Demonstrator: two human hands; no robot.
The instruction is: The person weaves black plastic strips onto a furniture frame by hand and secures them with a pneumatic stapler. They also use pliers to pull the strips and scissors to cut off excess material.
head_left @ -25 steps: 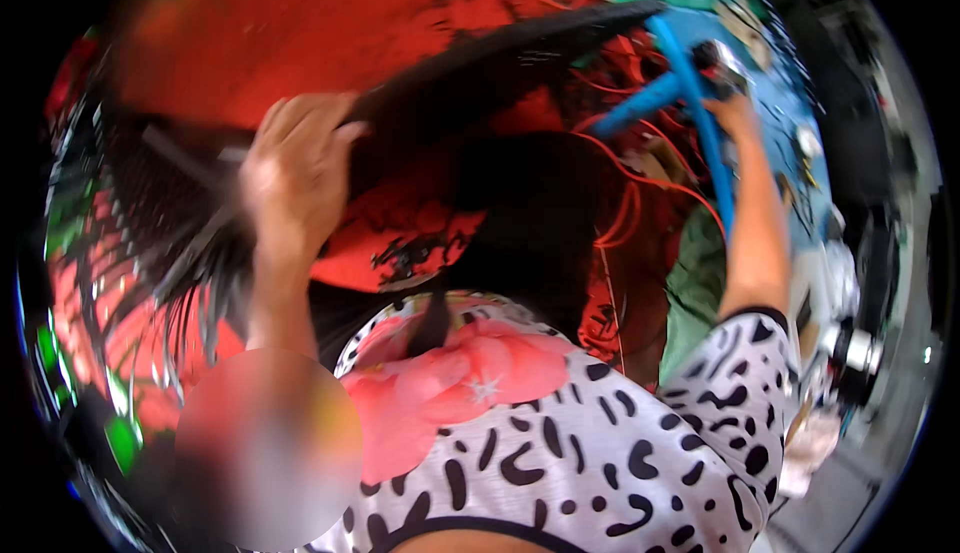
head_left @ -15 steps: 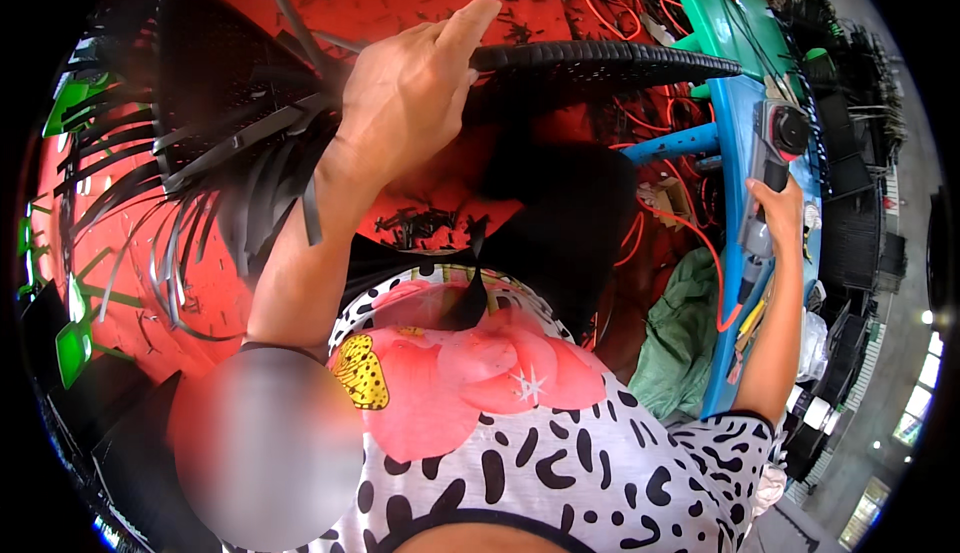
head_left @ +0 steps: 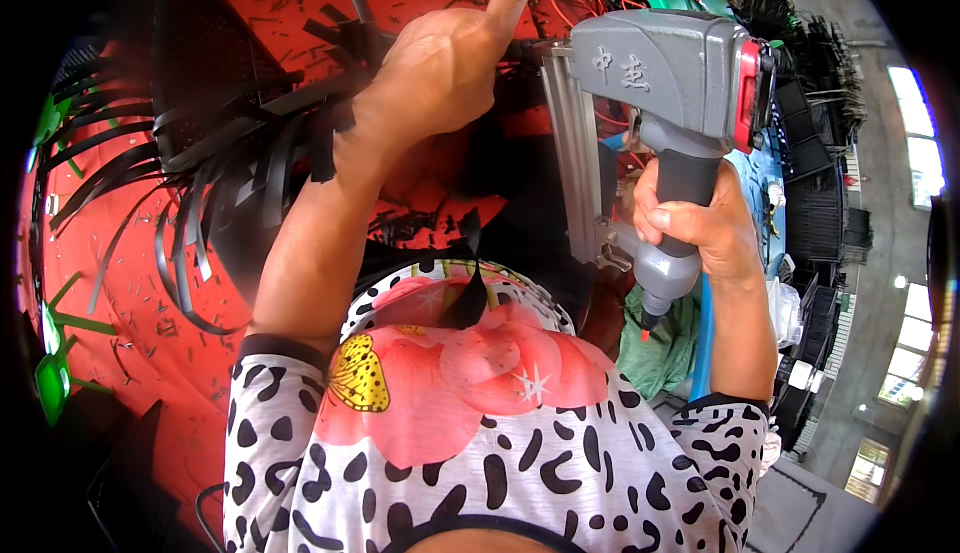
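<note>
The left forearm (head_left: 315, 243) slants up rightward to the left hand (head_left: 435, 68), back uppermost, one digit (head_left: 512, 3) stretched outward, while the right forearm (head_left: 745, 338) stands nearly upright below the right hand (head_left: 715, 221), fingers (head_left: 646, 198) curled in, thumb (head_left: 680, 221) across.

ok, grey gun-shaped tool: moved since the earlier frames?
Yes: leftward, from over the blue table toward the left hand, with the grey gun-shaped tool held in the right hand.

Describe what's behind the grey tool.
Past the grey tool show parts of the green cloth and blue table; whatever its body and the right hand cover can't be seen.
</note>
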